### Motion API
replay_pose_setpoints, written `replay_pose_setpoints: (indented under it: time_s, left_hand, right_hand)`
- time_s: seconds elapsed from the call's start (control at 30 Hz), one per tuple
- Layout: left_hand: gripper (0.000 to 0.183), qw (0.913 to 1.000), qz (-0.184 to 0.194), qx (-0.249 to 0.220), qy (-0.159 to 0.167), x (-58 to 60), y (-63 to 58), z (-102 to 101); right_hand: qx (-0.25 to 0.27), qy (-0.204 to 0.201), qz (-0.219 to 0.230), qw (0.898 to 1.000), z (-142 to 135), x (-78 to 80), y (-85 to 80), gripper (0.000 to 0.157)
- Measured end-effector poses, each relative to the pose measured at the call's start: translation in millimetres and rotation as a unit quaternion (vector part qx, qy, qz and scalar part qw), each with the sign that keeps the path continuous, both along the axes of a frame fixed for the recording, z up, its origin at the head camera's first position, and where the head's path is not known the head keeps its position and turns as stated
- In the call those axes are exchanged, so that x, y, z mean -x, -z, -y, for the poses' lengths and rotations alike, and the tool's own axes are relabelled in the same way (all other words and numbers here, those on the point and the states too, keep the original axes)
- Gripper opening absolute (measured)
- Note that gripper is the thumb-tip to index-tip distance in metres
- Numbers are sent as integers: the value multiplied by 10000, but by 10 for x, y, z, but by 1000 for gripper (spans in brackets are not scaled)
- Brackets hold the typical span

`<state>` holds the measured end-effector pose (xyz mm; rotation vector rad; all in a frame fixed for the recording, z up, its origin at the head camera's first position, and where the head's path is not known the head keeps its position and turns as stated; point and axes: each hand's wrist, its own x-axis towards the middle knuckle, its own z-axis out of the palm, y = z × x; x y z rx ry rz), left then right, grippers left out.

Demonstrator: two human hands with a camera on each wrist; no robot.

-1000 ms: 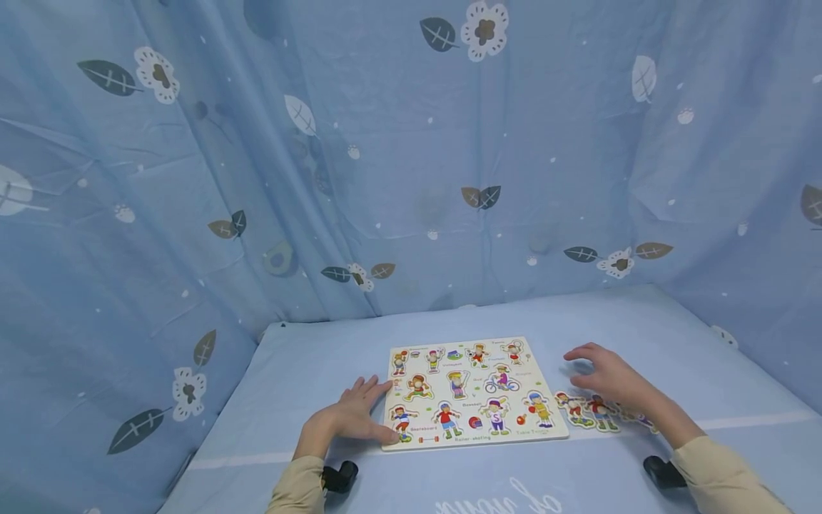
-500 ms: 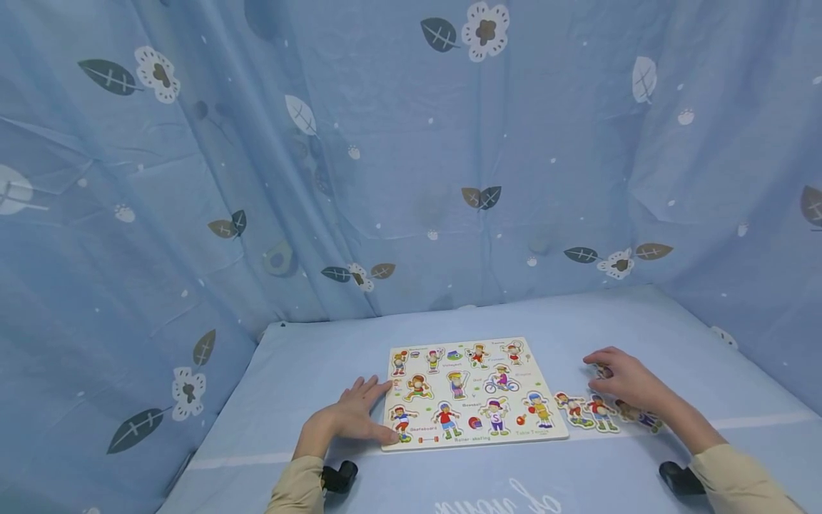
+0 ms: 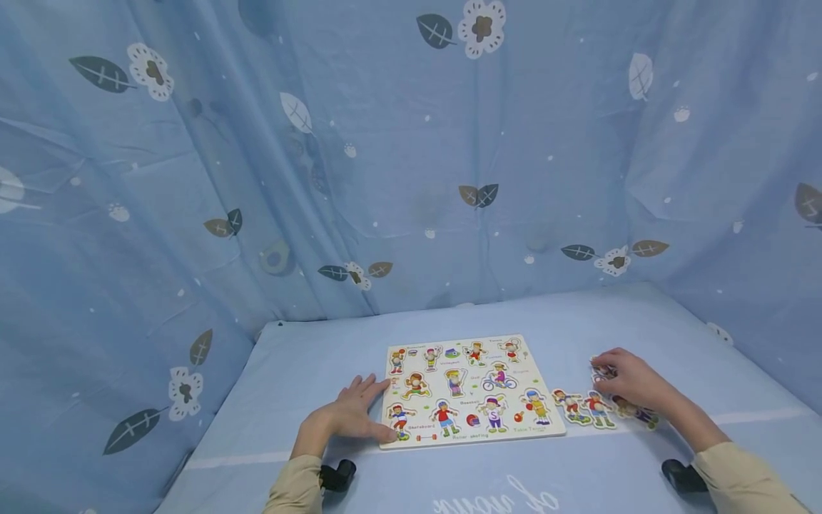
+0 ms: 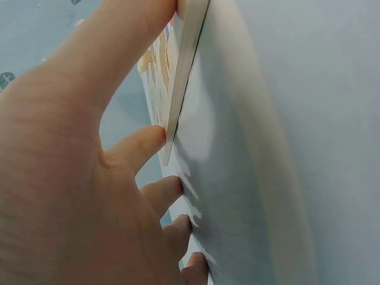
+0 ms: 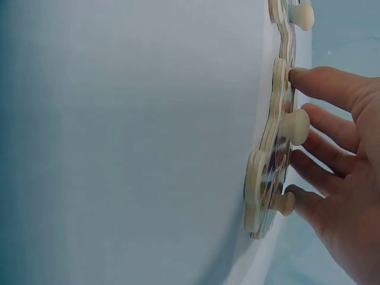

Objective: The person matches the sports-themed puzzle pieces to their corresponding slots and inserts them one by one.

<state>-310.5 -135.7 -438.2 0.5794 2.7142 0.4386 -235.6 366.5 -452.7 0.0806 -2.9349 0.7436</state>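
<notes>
A white wooden puzzle board [image 3: 443,433] with printed sports children lies flat on the table. My left hand [image 3: 349,414] spreads along its left side, thumb at the near corner and a finger [image 4: 148,142] touching the edge. To the board's right, my right hand [image 3: 636,382] has thumb and index finger around the edges of a knobbed puzzle piece [image 3: 602,371] and appears to pinch it; the exact contact is partly hidden. Just in front lie loose puzzle pieces, one a child in red [image 3: 597,410]. Their pale knobs [image 5: 297,126] stand out in the right wrist view.
Behind the table [image 3: 321,343], with its light blue cloth, hangs a blue curtain [image 3: 385,178] with leaves and flowers. Black wrist devices [image 3: 339,475] are near both sleeves.
My right hand has moved right and slightly down from beside the board to the puzzle piece, with thumb and fingers closing in around it. The left hand stays at the board.
</notes>
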Motion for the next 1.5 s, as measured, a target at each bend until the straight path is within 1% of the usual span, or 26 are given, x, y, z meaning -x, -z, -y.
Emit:
replay_pose_setpoints:
  time_s: [0.27,0.47,0.9,1.17,1.5]
  left_hand:
    - [105,10000,-1,-59,25,2,-13,7]
    - [104,9999,-25,-103,24,1,-22,11]
    - [105,10000,2,16,-19,13,-37,-5]
    - [105,10000,31,-31,-13,17,-5,5]
    - [106,10000,27,-25,25,14,24,7]
  right_hand:
    - [26,280,188,9994,-19,2,-75,52]
    - [-42,415,257,9988,-7,28,-77,49]
    - [24,403,200,9990,29,36,-56,46]
    - [-9,345,164,9993,93,51,-99,45]
    - [119,332,181,9992,188,69,-125,44]
